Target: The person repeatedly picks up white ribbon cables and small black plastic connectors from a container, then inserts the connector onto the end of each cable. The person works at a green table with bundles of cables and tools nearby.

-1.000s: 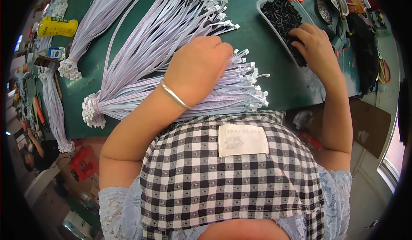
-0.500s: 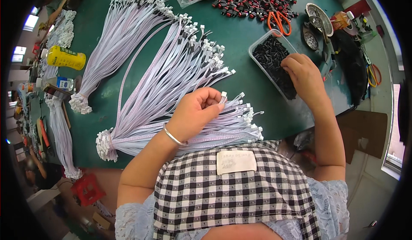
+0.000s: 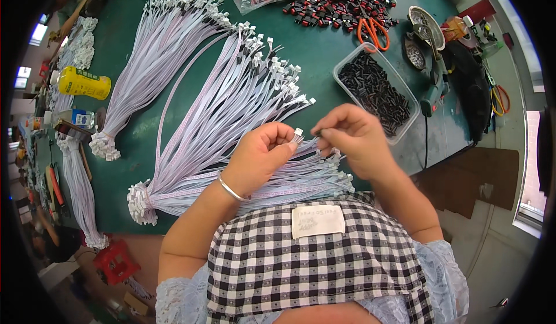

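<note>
My left hand (image 3: 260, 153) pinches a flat white ribbon cable just below its small white connector (image 3: 297, 133), which stands up from the fingertips. Close by on the right, my right hand (image 3: 354, 138) is closed in a pinch on a small black sleeve (image 3: 316, 133), held a short gap from that connector. Under both hands spreads a fanned bundle of white ribbon cables (image 3: 202, 121), tied at its left end. Several cables in it carry black sleeves near their connectors. Right of my right hand stands a clear plastic box (image 3: 418, 111) filled with short black sleeves (image 3: 376, 86).
A second cable bundle (image 3: 153, 57) lies at the upper left, beside a yellow bottle (image 3: 87, 83). Red-and-black parts (image 3: 333, 5) are heaped at the back with orange-handled scissors (image 3: 372, 33). A green-bodied tool (image 3: 434, 95) with a cord lies right of the box.
My right hand has left the box of sleeves and come left to my left hand, now with a small black sleeve in its fingertips. My left hand keeps its hold on the cable.
</note>
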A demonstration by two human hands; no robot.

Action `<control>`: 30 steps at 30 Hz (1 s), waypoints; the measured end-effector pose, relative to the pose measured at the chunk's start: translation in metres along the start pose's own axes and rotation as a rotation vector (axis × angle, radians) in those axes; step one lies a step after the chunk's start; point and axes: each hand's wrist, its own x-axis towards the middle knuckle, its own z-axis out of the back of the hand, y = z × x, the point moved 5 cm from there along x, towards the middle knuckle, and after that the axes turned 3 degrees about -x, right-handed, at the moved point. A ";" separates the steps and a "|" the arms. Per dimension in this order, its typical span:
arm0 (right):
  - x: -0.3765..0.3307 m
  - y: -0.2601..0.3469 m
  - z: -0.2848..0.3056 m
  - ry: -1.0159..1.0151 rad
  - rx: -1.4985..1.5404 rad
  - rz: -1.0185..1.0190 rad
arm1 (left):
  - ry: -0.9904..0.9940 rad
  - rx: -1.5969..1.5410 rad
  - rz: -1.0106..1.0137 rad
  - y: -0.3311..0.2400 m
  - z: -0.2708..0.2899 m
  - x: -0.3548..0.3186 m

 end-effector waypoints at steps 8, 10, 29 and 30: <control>0.004 -0.010 -0.006 -0.009 -0.069 0.062 | 0.008 -0.019 -0.033 0.001 0.002 0.000; 0.003 -0.010 -0.008 0.012 -0.087 0.075 | 0.009 -0.022 -0.042 0.001 0.001 0.000; 0.005 -0.011 -0.007 0.032 -0.073 0.032 | -0.008 0.006 -0.059 0.002 0.001 0.000; 0.005 -0.012 -0.007 0.032 -0.088 0.034 | -0.007 0.001 -0.060 0.002 0.001 0.000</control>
